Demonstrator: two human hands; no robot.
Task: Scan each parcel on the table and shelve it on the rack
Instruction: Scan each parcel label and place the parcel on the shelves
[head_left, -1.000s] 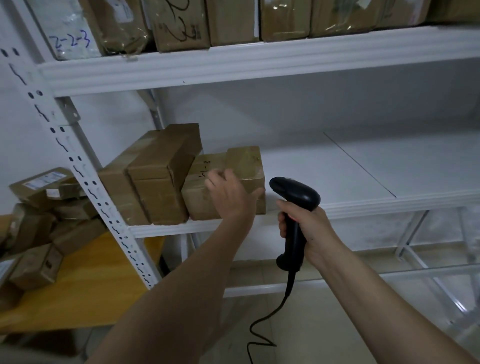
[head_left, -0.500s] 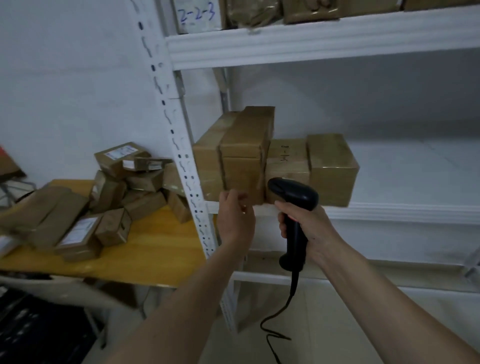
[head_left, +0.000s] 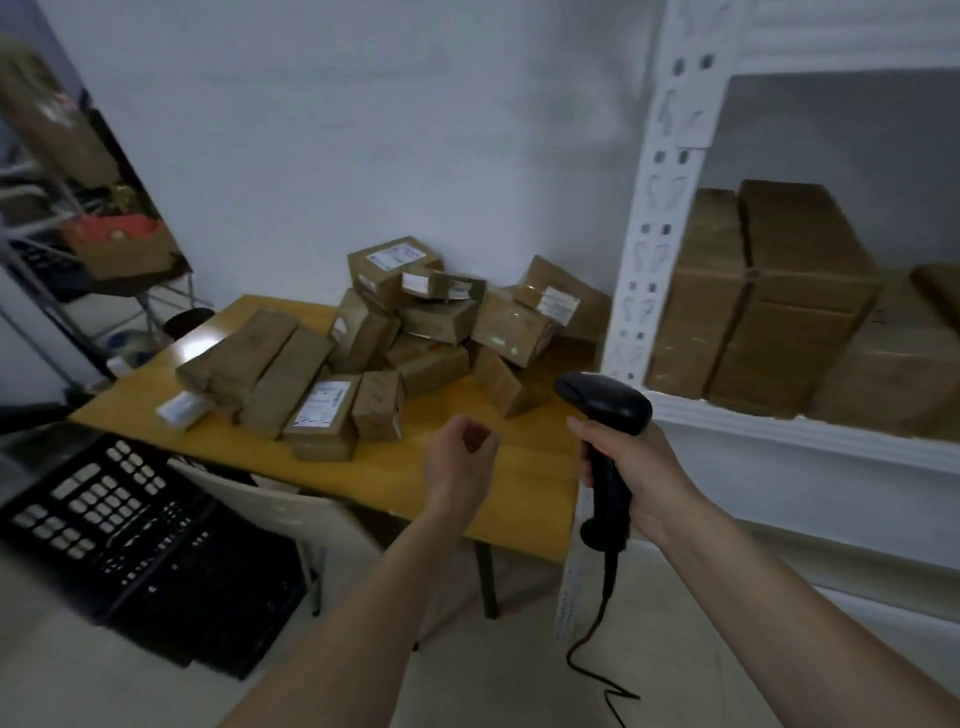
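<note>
Parcels, brown cardboard boxes wrapped in clear tape (head_left: 447, 322), lie heaped on the yellow wooden table (head_left: 524, 467), several showing white shipping labels; two long brown ones (head_left: 260, 364) lie side by side at the heap's left edge. More tall brown taped boxes (head_left: 758, 291) stand packed together on the white metal rack (head_left: 670, 208) just right of the table, on its white shelf board. The right hand (head_left: 634, 467) grips the handle of a black corded barcode scanner (head_left: 605, 415), held upright between table and rack, its cable hanging to the floor. The left hand (head_left: 460, 462) hovers over the table's near edge with fingers loosely curled, holding nothing. A black perforated plastic crate (head_left: 114, 525) sits on the floor left of the table; what it contains cannot be told. A pale chair back (head_left: 275, 509) stands beside it. Behind everything is a plain white wall (head_left: 337, 130), and a metal shelf frame with blurred clutter (head_left: 93, 234) stands at far left.
</note>
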